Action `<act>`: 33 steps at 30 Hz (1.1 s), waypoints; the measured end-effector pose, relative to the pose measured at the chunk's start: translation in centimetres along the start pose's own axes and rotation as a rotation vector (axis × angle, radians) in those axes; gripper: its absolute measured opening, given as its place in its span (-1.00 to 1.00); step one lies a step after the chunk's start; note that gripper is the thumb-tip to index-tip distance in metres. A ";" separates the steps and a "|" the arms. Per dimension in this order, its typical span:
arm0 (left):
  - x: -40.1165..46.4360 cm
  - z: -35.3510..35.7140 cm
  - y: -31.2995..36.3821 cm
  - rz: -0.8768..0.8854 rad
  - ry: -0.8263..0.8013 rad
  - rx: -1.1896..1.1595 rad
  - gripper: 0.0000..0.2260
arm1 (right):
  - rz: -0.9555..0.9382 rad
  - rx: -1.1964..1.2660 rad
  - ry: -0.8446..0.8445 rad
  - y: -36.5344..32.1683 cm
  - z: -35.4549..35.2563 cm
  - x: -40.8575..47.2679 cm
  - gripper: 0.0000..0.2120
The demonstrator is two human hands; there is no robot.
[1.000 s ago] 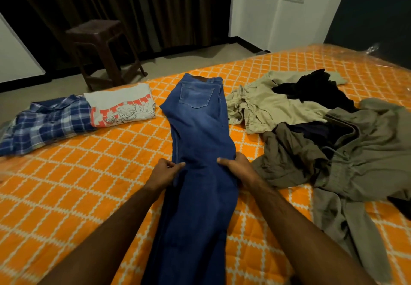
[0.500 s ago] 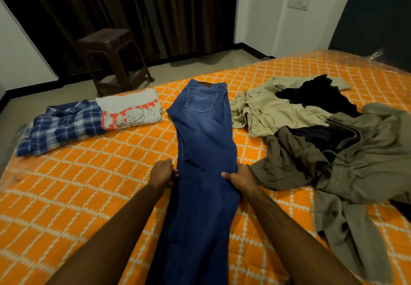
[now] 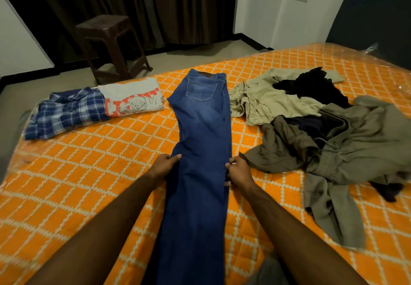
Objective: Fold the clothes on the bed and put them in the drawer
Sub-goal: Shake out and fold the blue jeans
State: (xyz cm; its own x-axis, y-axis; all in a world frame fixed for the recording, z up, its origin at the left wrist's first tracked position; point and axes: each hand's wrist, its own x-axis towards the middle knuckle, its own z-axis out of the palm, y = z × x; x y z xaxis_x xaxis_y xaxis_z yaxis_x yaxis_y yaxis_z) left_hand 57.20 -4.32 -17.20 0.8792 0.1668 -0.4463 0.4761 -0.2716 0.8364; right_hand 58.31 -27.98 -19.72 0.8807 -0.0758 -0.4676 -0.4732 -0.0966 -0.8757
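Grip: both hands — left hand (image 3: 164, 165); right hand (image 3: 239, 171) (edges) — pinch jeans (image 3: 201, 133).

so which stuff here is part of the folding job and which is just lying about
Part of the job:
jeans, held at both edges by left hand and right hand
unfolded pile
plaid shirt and printed tee, folded
bed

Just lying about:
stool
curtains

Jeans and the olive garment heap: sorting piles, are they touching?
Apart. The head view shows orange bedspread between the jeans and the olive garment.
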 end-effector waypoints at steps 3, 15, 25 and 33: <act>-2.5 -0.2 -0.7 -0.036 -0.174 0.031 -0.78 | -0.007 0.012 -0.098 0.3 0.4 -2.1 -0.80; -9.0 -1.5 -5.3 0.002 -0.070 0.297 -0.64 | 0.013 -0.240 -0.088 3.0 -0.1 -8.9 -0.59; -15.5 -3.4 -7.1 -0.040 -0.201 0.244 -0.88 | 0.116 -0.185 -0.138 3.8 0.2 -14.8 -0.72; -17.5 -4.1 -8.8 -0.092 -0.474 0.480 -0.36 | 0.246 -0.354 -0.299 5.2 1.1 -18.4 -0.46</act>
State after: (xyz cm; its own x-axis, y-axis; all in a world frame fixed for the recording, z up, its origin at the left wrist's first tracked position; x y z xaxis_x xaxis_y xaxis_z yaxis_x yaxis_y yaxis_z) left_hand 37.53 -1.01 -15.40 0.6954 -0.1942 -0.6919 0.4085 -0.6853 0.6029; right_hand 39.70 -26.00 -15.84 0.6854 0.1432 -0.7139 -0.5997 -0.4451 -0.6650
